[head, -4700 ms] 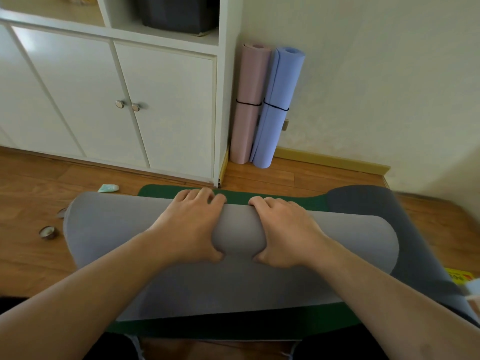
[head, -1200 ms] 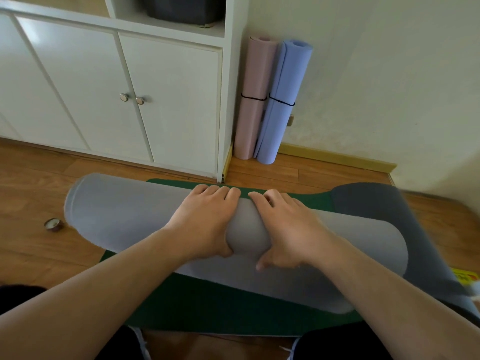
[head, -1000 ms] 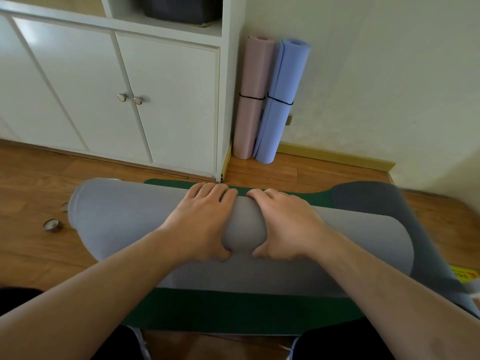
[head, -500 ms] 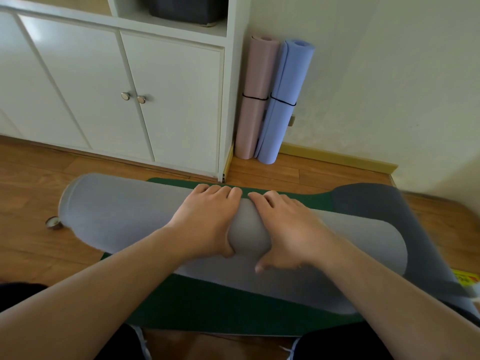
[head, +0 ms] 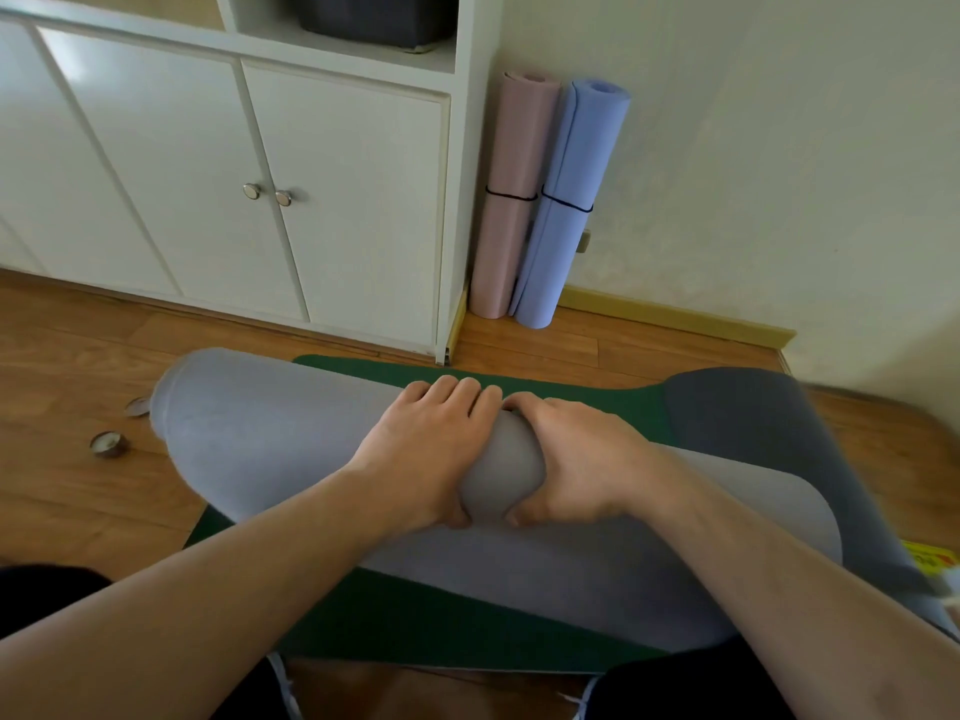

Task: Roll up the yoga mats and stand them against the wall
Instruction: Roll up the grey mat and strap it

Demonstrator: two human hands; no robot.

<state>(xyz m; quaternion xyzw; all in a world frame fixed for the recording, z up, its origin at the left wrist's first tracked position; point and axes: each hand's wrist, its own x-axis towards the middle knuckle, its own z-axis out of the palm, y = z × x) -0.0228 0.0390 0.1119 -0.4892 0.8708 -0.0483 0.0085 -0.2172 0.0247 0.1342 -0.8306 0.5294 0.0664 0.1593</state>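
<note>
Gripping the rolled grey yoga mat point(head: 270, 439) at its middle with the left hand point(head: 426, 454) and right hand point(head: 576, 459) side by side, fingers curling over the top, thumbs tucking under the near side. Lying across a flat green mat point(head: 395, 615) on the wooden floor point(head: 67, 511). Leaning upright against the wall point(head: 779, 148) beside the white cabinet point(head: 337, 200): a pink mat point(head: 511, 200) and a blue mat point(head: 569, 210), each banded.

white cabinet point(head: 322, 200) (two round knobs) meets a cream wall point(head: 779, 148) over wooden floor point(head: 78, 501).
</note>
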